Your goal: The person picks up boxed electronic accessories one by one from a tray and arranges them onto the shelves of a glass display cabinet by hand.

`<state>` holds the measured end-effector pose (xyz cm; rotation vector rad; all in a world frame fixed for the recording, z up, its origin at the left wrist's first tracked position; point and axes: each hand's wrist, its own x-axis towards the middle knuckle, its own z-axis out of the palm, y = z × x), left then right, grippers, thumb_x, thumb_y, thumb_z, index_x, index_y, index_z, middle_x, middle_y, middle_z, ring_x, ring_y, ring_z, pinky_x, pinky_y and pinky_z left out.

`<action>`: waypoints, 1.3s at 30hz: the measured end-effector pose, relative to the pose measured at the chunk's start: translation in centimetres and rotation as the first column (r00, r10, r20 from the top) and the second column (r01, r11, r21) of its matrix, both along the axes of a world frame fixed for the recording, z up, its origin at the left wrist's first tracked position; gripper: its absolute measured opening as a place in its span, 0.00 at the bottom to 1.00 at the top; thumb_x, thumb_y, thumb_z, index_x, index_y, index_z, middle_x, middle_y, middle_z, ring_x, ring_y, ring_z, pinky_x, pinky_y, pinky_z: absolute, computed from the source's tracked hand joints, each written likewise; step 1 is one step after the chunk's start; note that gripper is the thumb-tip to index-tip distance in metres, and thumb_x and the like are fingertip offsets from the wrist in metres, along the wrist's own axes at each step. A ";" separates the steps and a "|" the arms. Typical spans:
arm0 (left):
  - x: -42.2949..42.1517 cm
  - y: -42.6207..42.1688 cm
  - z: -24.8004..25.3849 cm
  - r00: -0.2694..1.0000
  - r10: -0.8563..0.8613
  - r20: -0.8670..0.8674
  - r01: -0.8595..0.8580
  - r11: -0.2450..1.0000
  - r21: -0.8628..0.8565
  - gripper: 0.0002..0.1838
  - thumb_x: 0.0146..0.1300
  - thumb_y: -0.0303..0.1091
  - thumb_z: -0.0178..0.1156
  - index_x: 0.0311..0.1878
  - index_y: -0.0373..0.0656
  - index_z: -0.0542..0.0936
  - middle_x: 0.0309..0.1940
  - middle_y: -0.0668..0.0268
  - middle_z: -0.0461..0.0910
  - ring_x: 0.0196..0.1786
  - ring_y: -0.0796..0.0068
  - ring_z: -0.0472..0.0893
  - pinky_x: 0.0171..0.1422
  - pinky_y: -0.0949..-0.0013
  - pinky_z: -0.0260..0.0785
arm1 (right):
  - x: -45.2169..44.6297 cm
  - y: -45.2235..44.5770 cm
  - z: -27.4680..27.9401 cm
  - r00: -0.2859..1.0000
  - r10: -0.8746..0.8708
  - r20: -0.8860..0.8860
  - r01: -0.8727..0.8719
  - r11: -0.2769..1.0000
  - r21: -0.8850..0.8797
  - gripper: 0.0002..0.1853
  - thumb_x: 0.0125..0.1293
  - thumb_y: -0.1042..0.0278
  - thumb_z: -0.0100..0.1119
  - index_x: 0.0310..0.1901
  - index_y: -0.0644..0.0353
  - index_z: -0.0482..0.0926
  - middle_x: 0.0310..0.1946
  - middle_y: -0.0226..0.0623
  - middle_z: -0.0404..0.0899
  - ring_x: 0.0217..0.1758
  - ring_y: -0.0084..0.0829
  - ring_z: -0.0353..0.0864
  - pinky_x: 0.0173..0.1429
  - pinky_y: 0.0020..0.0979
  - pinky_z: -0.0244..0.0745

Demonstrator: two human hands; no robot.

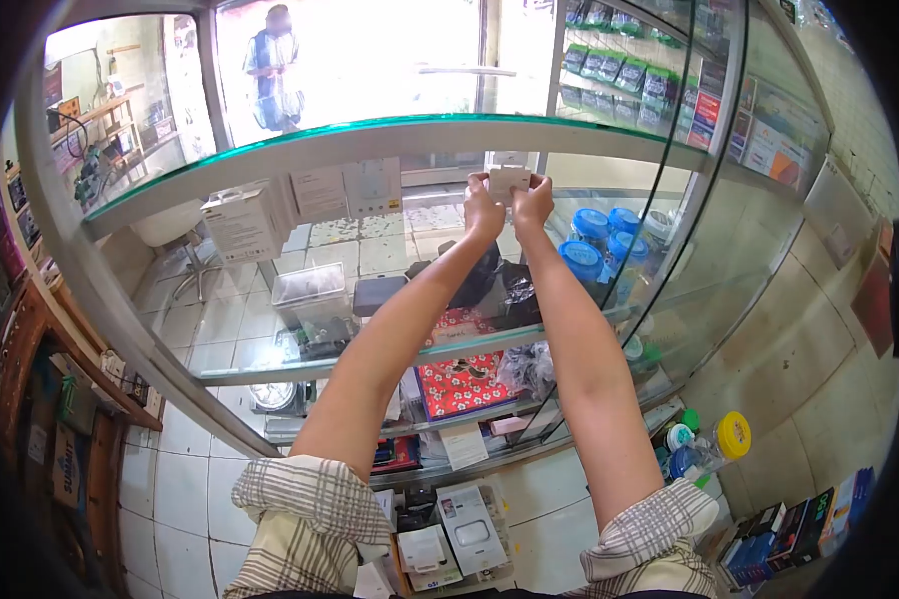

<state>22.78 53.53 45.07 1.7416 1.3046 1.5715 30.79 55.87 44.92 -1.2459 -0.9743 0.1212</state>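
Both my arms reach forward into a glass display case, under its upper shelf. My left hand (483, 208) and my right hand (532, 200) hold a small white box (509, 180) between them, each with its fingers closed on one side of it. Behind it, another white box partly shows. To the left, larger white boxes (240, 225) and flat white packages (373, 187) stand in a row. Blue-lidded jars (580, 258) are to the right of my right forearm. Black plastic bags (514, 285) lie below my hands.
The shelf's glass edge (370, 125) runs above my hands. A clear plastic bin (310, 290) and a red floral box (464, 387) sit lower in the case. White boxes (469, 529) are near my body. A person (273, 75) stands outside beyond the glass.
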 end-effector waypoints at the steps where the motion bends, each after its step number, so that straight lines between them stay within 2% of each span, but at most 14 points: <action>1: 0.5 -0.1 0.1 0.999 0.047 -0.013 -0.046 0.999 0.022 0.30 0.41 0.19 0.55 0.51 0.40 0.59 0.44 0.45 0.67 0.47 0.47 0.70 0.52 0.59 0.64 | 0.2 0.8 0.1 1.000 -0.015 -0.010 0.014 1.000 -0.018 0.19 0.41 0.78 0.62 0.38 0.62 0.70 0.36 0.41 0.76 0.41 0.37 0.76 0.47 0.33 0.68; 3: 1.1 0.5 0.3 0.999 0.045 0.003 -0.045 0.999 0.013 0.33 0.38 0.18 0.55 0.53 0.39 0.59 0.46 0.47 0.59 0.50 0.47 0.66 0.55 0.60 0.61 | 0.7 1.9 0.2 1.000 -0.027 0.009 0.027 1.000 -0.013 0.18 0.41 0.79 0.60 0.38 0.62 0.69 0.35 0.43 0.76 0.41 0.40 0.76 0.46 0.35 0.69; 10: 2.5 2.6 -0.7 0.998 0.034 -0.046 -0.032 0.999 0.035 0.35 0.39 0.18 0.54 0.56 0.37 0.59 0.50 0.48 0.59 0.53 0.49 0.65 0.57 0.60 0.60 | 2.2 3.9 0.2 1.000 0.003 0.027 -0.002 0.999 -0.035 0.19 0.41 0.79 0.62 0.37 0.63 0.68 0.35 0.44 0.76 0.41 0.43 0.76 0.46 0.36 0.69; 21: 2.2 3.8 -0.9 0.982 -0.008 -0.189 0.004 1.000 -0.025 0.45 0.39 0.31 0.64 0.61 0.32 0.52 0.56 0.48 0.58 0.60 0.56 0.60 0.63 0.65 0.54 | 2.4 5.0 -0.6 0.997 0.050 0.052 -0.045 0.995 -0.092 0.22 0.41 0.77 0.63 0.41 0.64 0.67 0.38 0.47 0.74 0.43 0.43 0.75 0.47 0.36 0.69; 23: 2.1 3.4 -0.8 0.983 -0.027 -0.179 0.024 0.999 -0.023 0.44 0.40 0.28 0.62 0.61 0.32 0.51 0.57 0.47 0.55 0.61 0.54 0.58 0.64 0.66 0.53 | 2.5 4.8 -1.0 0.995 0.058 0.086 -0.051 0.996 -0.080 0.23 0.42 0.78 0.62 0.43 0.64 0.67 0.40 0.48 0.73 0.43 0.45 0.74 0.48 0.36 0.69; 26: 1.9 1.7 -0.2 0.984 -0.049 -0.170 0.035 0.996 -0.083 0.43 0.42 0.26 0.59 0.61 0.30 0.48 0.59 0.45 0.52 0.62 0.52 0.57 0.65 0.66 0.51 | 1.9 3.9 -0.7 0.989 -0.083 0.121 0.099 0.985 -0.139 0.22 0.44 0.77 0.57 0.44 0.63 0.66 0.43 0.51 0.68 0.45 0.47 0.71 0.50 0.36 0.67; 28: 1.6 0.3 0.0 0.983 -0.054 -0.173 0.029 0.989 -0.147 0.43 0.42 0.27 0.58 0.61 0.29 0.47 0.59 0.45 0.52 0.62 0.53 0.56 0.65 0.66 0.50 | 1.5 2.7 0.0 0.978 -0.106 -0.182 0.057 0.965 -0.255 0.20 0.44 0.77 0.52 0.44 0.63 0.68 0.45 0.52 0.65 0.47 0.46 0.68 0.52 0.37 0.65; 31: 1.2 -1.6 -0.5 0.992 -0.060 -0.110 0.039 0.983 -0.178 0.40 0.44 0.27 0.57 0.61 0.28 0.49 0.57 0.43 0.57 0.61 0.53 0.58 0.64 0.65 0.52 | 0.3 0.9 -0.2 0.994 -0.108 -0.024 0.102 0.977 -0.185 0.18 0.45 0.77 0.50 0.42 0.63 0.69 0.43 0.51 0.68 0.46 0.45 0.68 0.50 0.36 0.66; 32: 0.9 -2.3 -1.0 0.993 -0.102 -0.064 0.097 0.992 -0.085 0.38 0.45 0.26 0.56 0.60 0.29 0.51 0.55 0.44 0.60 0.60 0.53 0.60 0.63 0.65 0.53 | 0.1 0.0 -0.5 0.995 -0.100 -0.016 0.095 0.978 -0.184 0.18 0.45 0.77 0.50 0.42 0.63 0.69 0.43 0.51 0.68 0.46 0.45 0.68 0.50 0.36 0.66; 34: 0.0 -4.3 -1.1 0.990 -0.141 -0.022 0.142 0.990 0.017 0.36 0.45 0.25 0.55 0.60 0.31 0.53 0.54 0.45 0.63 0.58 0.53 0.63 0.62 0.64 0.55 | -0.8 -3.4 -0.5 0.992 0.117 -0.048 -0.118 0.993 -0.017 0.16 0.49 0.77 0.50 0.43 0.65 0.70 0.39 0.46 0.73 0.39 0.38 0.73 0.43 0.32 0.69; 35: -0.4 -5.4 -1.2 0.989 -0.140 -0.055 0.145 0.984 0.106 0.34 0.45 0.24 0.54 0.59 0.32 0.55 0.52 0.46 0.65 0.57 0.53 0.65 0.61 0.64 0.56 | -1.1 -5.1 -0.5 0.871 0.380 -0.311 -0.374 0.924 0.079 0.14 0.51 0.78 0.48 0.43 0.64 0.70 0.37 0.42 0.73 0.33 0.32 0.73 0.38 0.28 0.70; 36: -0.7 -6.9 -1.3 0.987 -0.137 -0.086 0.151 0.970 0.190 0.33 0.45 0.23 0.54 0.58 0.33 0.57 0.50 0.47 0.68 0.55 0.53 0.67 0.60 0.63 0.57 | -1.5 -7.3 0.0 0.872 0.381 -0.308 -0.378 0.923 0.073 0.14 0.51 0.78 0.48 0.43 0.64 0.70 0.37 0.42 0.73 0.33 0.32 0.73 0.38 0.28 0.70; 38: -1.2 -9.9 -1.4 0.989 -0.148 -0.032 0.151 0.962 0.228 0.30 0.45 0.21 0.52 0.57 0.35 0.59 0.49 0.49 0.70 0.55 0.56 0.68 0.59 0.63 0.58 | -2.6 -11.6 0.2 0.679 0.610 -0.408 -0.567 0.789 0.235 0.12 0.55 0.76 0.46 0.42 0.66 0.70 0.36 0.39 0.73 0.38 0.28 0.72 0.44 0.27 0.66; 39: -1.8 -12.4 -1.0 0.978 -0.209 0.011 0.196 0.934 0.300 0.30 0.46 0.20 0.50 0.56 0.36 0.60 0.48 0.50 0.70 0.55 0.57 0.68 0.58 0.64 0.59 | -3.2 -14.5 0.5 0.712 0.615 -0.338 -0.569 0.788 0.235 0.11 0.58 0.76 0.43 0.42 0.66 0.70 0.37 0.38 0.73 0.38 0.26 0.72 0.43 0.26 0.66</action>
